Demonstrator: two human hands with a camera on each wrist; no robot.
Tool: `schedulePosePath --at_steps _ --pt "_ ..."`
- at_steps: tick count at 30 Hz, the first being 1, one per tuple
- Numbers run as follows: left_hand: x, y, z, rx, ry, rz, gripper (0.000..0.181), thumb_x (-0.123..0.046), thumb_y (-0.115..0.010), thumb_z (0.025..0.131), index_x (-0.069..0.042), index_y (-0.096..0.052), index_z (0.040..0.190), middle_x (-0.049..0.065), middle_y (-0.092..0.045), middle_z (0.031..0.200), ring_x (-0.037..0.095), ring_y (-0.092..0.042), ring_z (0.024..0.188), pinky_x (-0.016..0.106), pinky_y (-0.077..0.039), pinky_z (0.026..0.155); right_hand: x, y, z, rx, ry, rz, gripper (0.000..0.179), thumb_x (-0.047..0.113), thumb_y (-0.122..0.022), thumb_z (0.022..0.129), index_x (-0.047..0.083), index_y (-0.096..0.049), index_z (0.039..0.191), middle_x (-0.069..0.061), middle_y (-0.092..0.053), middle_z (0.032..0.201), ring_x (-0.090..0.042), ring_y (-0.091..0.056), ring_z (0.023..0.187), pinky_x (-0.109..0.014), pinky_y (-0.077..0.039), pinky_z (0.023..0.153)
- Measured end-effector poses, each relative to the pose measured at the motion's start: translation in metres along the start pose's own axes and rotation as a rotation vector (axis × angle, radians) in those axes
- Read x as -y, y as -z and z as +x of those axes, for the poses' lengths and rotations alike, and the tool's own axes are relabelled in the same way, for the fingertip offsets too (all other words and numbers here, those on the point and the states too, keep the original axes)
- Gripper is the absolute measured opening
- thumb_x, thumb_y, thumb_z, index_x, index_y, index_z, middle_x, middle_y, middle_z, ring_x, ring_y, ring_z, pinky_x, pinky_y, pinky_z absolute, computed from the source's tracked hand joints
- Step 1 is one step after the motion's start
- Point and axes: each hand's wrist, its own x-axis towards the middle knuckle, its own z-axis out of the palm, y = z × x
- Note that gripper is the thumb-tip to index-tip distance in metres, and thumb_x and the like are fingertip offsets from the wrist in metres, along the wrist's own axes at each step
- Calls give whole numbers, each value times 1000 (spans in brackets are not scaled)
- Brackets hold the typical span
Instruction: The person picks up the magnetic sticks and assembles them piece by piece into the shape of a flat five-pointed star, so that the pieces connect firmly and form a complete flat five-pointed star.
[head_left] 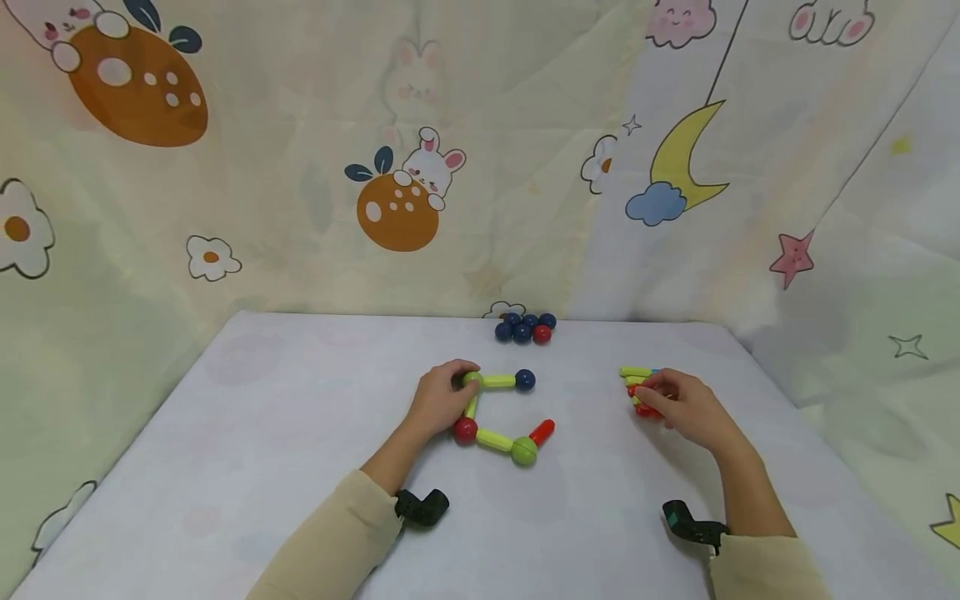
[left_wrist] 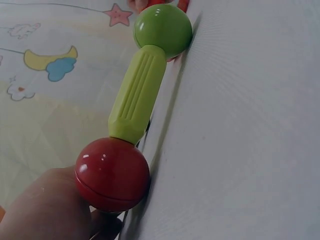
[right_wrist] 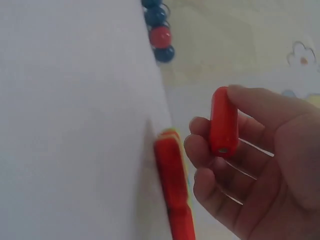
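Observation:
My left hand [head_left: 441, 400] grips a green ball [head_left: 472, 379] at one corner of a joined chain of balls and rods. From that ball a yellow-green rod [head_left: 498, 381] runs right to a dark blue ball [head_left: 525, 380]. Another rod leads down to a red ball [left_wrist: 112, 175], then a further yellow-green rod [left_wrist: 137, 95] reaches a second green ball [left_wrist: 162, 30]. Out of this second green ball sticks a red rod [head_left: 542, 432]. Between thumb and fingers my right hand [head_left: 693, 412] pinches a loose red rod [right_wrist: 223, 122], held above a row of rods.
Red rods [right_wrist: 172, 170] and yellow-green rods [head_left: 635, 372] lie grouped under and beside my right hand. Several dark blue balls [head_left: 503, 332] and a red ball [head_left: 542, 334] cluster at the white table's [head_left: 337, 350] back edge, before a patterned cloth [head_left: 510, 208].

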Motion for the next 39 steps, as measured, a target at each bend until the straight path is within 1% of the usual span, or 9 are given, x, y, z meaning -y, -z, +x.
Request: schedulePosePath --at_steps 3,7,11,16,20,28,32,36,39 --pt "1 -2 -1 -7 11 3 31 -23 -64 97 -14 -72 126 5 -72 126 25 -63 120 47 -49 109 6 -10 4 18 38 26 35 24 -63 104 -2 -60 126 -17 -70 100 -23 -66 82 -32 -59 70" --pt "0 -3 -4 -25 25 6 30 -22 -65 96 -14 -73 124 5 -73 123 26 -64 119 47 -49 109 15 -23 10 41 54 81 36 16 -62 103 -2 -56 134 -21 -70 108 -23 -70 87 -33 -62 76" --pt "-1 -3 -3 -34 13 16 30 -22 -65 95 -14 -74 122 4 -74 121 25 -64 117 47 -50 107 27 -37 20 52 25 102 36 18 -62 103 2 -56 135 -20 -68 114 -23 -69 91 -34 -63 80" --pt "-1 -3 0 -51 -2 33 29 -21 -66 95 -15 -74 121 3 -74 120 25 -64 116 48 -49 107 41 -53 34 59 -14 90 34 23 -64 102 8 -60 133 -15 -66 113 -24 -65 93 -31 -60 76" --pt "-1 -3 2 -51 -11 36 29 -21 -67 95 -15 -75 121 4 -74 120 25 -64 115 48 -48 108 49 -64 41 58 -19 77 33 23 -66 100 9 -63 130 -14 -67 112 -24 -63 92 -30 -58 74" --pt "-2 -2 2 -51 -10 43 28 -22 -67 95 -15 -75 121 3 -75 120 25 -64 112 48 -46 108 62 -83 47 63 -22 14 29 23 -66 99 11 -67 126 -8 -69 103 -22 -61 93 -31 -55 79" --pt "-1 -2 3 -56 -10 51 28 -22 -67 95 -16 -75 121 3 -75 120 25 -64 111 47 -46 108 69 -90 50 58 -14 10 29 23 -68 98 10 -67 124 -9 -69 103 -23 -61 92 -31 -56 78" --pt "-1 -3 4 -55 -18 51 28 -22 -67 95 -15 -75 120 3 -75 120 25 -65 114 49 -42 114 74 -95 52 59 -7 6 29 23 -68 97 10 -67 124 -9 -69 103 -24 -61 91 -32 -56 78" --pt "-1 -3 4 -53 -19 52 28 -22 -67 95 -15 -75 120 4 -75 119 25 -65 114 49 -42 114 76 -97 53 62 -1 1 29 22 -68 97 11 -68 123 -9 -69 103 -24 -60 93 -32 -55 79"
